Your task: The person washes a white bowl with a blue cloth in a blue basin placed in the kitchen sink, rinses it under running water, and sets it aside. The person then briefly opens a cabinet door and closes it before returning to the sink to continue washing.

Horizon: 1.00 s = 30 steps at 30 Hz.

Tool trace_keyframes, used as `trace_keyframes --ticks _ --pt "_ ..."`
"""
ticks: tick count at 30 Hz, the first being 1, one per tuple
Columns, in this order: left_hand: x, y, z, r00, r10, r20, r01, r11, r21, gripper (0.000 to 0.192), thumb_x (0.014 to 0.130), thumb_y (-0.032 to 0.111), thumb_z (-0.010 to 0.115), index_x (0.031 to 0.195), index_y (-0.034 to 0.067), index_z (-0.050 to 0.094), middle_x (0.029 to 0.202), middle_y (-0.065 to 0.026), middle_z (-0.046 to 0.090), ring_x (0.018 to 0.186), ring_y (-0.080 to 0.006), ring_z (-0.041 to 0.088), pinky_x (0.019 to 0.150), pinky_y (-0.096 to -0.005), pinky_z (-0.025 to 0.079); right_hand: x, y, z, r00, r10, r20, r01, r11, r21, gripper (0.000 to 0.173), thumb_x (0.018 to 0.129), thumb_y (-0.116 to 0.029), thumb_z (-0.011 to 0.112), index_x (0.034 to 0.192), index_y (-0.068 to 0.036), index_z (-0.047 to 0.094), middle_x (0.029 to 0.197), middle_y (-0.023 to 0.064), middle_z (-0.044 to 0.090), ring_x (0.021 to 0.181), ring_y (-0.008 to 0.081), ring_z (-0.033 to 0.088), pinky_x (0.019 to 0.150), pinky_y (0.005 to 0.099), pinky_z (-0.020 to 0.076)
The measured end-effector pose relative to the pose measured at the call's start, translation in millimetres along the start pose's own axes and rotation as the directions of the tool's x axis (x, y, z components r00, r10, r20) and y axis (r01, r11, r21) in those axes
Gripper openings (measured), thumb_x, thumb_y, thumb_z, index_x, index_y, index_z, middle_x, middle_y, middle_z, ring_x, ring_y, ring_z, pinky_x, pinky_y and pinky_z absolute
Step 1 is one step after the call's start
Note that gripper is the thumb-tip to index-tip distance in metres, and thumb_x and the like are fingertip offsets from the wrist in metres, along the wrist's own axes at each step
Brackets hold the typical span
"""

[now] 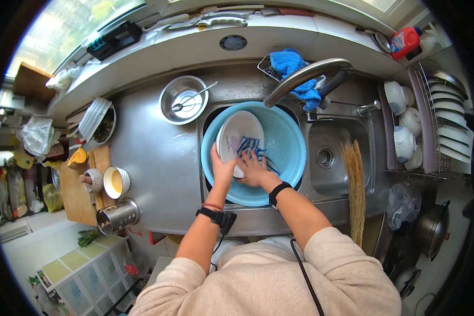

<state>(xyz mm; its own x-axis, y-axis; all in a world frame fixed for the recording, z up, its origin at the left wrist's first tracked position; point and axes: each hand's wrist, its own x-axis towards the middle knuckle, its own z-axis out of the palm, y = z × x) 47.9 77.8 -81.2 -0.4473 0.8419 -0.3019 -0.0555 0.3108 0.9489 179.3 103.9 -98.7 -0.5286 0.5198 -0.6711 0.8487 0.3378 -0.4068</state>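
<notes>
A light blue plastic basin [287, 158] with water in it sits in the larger sink bowl. My left hand [222, 168] grips the near left rim of a white plate [243, 122], tilted inside the basin; at its left edge a second rim shows. My right hand [254, 170] presses a blue striped cloth [249, 145] against the plate's face, fingers spread over it. Above the basin's right side arches a metal faucet [308, 75]; whether water runs from it I cannot tell. A steel bowl [183, 85] holding a spoon [195, 96] stands behind the basin to the left.
Right of the basin, a straw brush [354, 177] lies across the small sink [333, 173]. Bowls and plates fill a dish rack [426, 118] at far right. A blue towel [288, 65] hangs behind the faucet. Leftward are a cup [125, 177], a mortar [93, 185] and a steel utensil holder [116, 217].
</notes>
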Motion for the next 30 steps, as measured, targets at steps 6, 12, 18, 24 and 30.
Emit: trace_keyframes --ticks 6,12,18,24,30 --pt "3.5 -19.1 -12.9 0.912 -0.402 0.083 0.41 0.902 -0.134 0.049 0.084 0.002 0.05 0.133 0.004 0.05 0.12 -0.0146 0.061 0.101 -0.0257 0.064 0.069 -0.0333 0.059 12.6 3.1 1.9 0.983 -0.183 -0.031 0.185 0.962 0.201 0.105 0.083 -0.053 0.064 0.157 -0.015 0.001 0.164 0.0086 -0.001 0.151 0.0324 0.004 0.117 0.0586 0.0119" --pt "33.8 8.0 -7.2 0.962 -0.267 0.062 0.232 0.914 0.331 0.038 0.082 0.008 0.055 0.118 -0.002 0.059 0.101 -0.0196 0.068 0.077 -0.0283 0.069 0.051 -0.0354 0.06 14.9 13.2 0.0 0.985 -0.137 -0.1 0.147 0.984 0.103 0.112 0.075 -0.043 0.075 0.157 -0.016 0.004 0.164 0.0067 0.003 0.15 0.0316 0.006 0.117 0.0593 0.0116" --pt "54.4 32.7 -13.1 0.935 -0.315 0.161 0.113 0.697 0.708 0.038 0.08 0.014 0.059 0.114 -0.003 0.062 0.099 -0.0288 0.067 0.079 -0.0382 0.071 0.063 -0.0426 0.058 9.2 29.7 -4.1 0.956 0.106 -0.273 -0.176 0.954 -0.243 0.098 0.079 -0.047 0.071 0.156 -0.018 0.017 0.164 0.0028 0.005 0.151 0.0286 0.003 0.116 0.0607 0.0107" --pt "25.8 -23.4 -6.7 0.988 -0.156 0.02 0.131 0.886 0.444 0.039 0.081 0.023 0.064 0.113 0.002 0.066 0.102 -0.0254 0.069 0.105 -0.0421 0.064 0.091 -0.0458 0.049 10.0 0.0 11.7 0.995 0.031 -0.091 -0.018 0.991 0.134 0.083 0.093 -0.06 0.045 0.157 -0.019 0.013 0.164 0.009 -0.003 0.15 0.0356 -0.003 0.115 0.064 0.0064" --pt "48.0 -31.2 -23.5 0.964 -0.219 0.154 0.074 0.772 0.631 0.034 0.079 0.008 0.06 0.109 -0.007 0.064 0.099 -0.023 0.069 0.081 -0.0291 0.071 0.062 -0.04 0.058 0.7 22.7 14.1 0.982 -0.004 -0.186 -0.03 0.983 -0.182 0.095 0.083 -0.067 0.056 0.156 -0.021 0.017 0.163 0.01 0.008 0.15 0.0344 0.003 0.115 0.0632 0.008"
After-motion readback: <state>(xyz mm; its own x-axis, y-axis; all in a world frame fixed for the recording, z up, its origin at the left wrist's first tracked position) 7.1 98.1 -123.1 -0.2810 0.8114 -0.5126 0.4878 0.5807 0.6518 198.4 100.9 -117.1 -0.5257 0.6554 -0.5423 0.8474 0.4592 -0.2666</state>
